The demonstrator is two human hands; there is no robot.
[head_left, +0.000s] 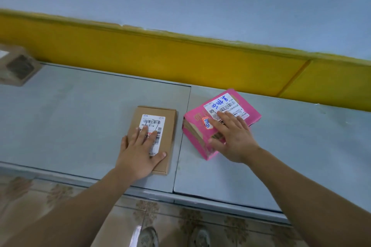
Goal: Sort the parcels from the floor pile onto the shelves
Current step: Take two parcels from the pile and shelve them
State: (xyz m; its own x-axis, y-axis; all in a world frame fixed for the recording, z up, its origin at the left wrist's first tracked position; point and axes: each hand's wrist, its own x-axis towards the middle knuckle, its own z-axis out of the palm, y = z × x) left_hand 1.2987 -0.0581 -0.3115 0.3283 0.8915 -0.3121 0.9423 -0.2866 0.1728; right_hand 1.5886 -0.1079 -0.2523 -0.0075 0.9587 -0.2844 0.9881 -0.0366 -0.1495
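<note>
While the left hand (138,156) is lying flat on the brown parcel (170,140), the right hand (232,138) is resting palm-down on the pink parcel (195,118) beside it. Both parcels are sitting on the grey shelf (80,116), near each other but not touching, one on each side of the seam between two shelf panels. The brown parcel is lying flat with its white label facing up, roughly square to the shelf edge. The pink parcel is sitting skewed, its label and blue handwriting facing up. The left fingers (152,136) are stretching straight and slightly spread over the label, thumb pointing out to the side. The right fingers (222,118) are spreading across the pink top, the thumb lying along its near side. Neither hand is curling round anything. A blurred cardboard box (18,66) is sitting at the shelf's far left, a yellow band (160,56) is running along the wall behind, and shoes (148,234) are showing on the tiled floor (60,196) below
</note>
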